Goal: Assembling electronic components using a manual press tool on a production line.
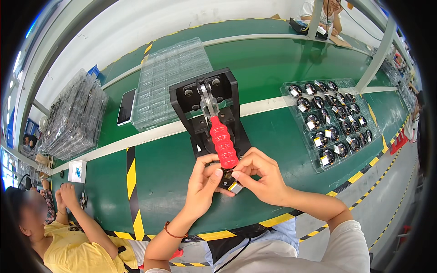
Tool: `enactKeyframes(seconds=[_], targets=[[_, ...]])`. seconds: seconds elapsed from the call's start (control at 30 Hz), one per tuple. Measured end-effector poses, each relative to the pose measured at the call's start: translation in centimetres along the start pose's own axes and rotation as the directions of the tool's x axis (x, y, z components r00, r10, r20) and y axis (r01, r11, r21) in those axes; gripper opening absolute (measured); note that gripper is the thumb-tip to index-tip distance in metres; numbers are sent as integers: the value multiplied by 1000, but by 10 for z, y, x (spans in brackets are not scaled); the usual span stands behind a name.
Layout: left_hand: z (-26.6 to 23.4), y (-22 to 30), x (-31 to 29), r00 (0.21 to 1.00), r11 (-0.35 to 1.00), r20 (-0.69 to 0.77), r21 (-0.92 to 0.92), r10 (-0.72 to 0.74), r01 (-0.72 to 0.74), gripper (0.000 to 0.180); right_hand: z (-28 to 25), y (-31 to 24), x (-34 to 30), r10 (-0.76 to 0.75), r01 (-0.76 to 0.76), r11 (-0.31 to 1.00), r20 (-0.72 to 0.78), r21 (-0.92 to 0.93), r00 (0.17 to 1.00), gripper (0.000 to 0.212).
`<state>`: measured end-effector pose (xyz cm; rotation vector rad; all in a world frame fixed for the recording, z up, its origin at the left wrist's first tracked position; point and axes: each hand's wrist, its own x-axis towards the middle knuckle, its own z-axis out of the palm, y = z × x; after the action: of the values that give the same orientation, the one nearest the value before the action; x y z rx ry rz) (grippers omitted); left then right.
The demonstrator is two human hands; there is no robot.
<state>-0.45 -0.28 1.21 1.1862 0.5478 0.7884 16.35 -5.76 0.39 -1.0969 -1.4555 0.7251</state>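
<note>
Between my two hands is a small round black electronic module (225, 181) with a silver battery pouch (235, 187) hanging off its near side. My left hand (203, 179) grips it from the left, thumb on top. From the right, my right hand (260, 176) pinches at its upper edge with thumb and forefinger; what lies between those fingertips is too small to make out. Just beyond my fingers stands a black toggle-clamp press (232, 98). Its red ribbed handle (223, 143) points down toward me and hides part of the press base and the module's far edge.
On the right lies a clear tray (314, 166) of similar round modules. Behind the press are stacked clear trays (170, 68), with a phone (127, 107) beside them. More trays (75, 116) pile up at left. A person in yellow (68, 245) works at left near a white box (78, 171).
</note>
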Motion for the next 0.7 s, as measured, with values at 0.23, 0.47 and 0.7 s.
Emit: enactKeyframes(seconds=[0.23, 0.47, 0.7], targets=[[-9, -5, -4, 993, 1000, -117, 17, 10, -8, 23, 7, 3, -2, 90, -90, 986, 8, 141, 996, 7], [-6, -8, -5, 986, 990, -146, 134, 74, -54, 24, 8, 1, -1, 69, -70, 984, 12, 162, 998, 10], [-1, -16, -7, 938, 920, -183, 319, 296, -228, 23, 8, -1, -1, -177, 171, 977, -31, -127, 984, 16]])
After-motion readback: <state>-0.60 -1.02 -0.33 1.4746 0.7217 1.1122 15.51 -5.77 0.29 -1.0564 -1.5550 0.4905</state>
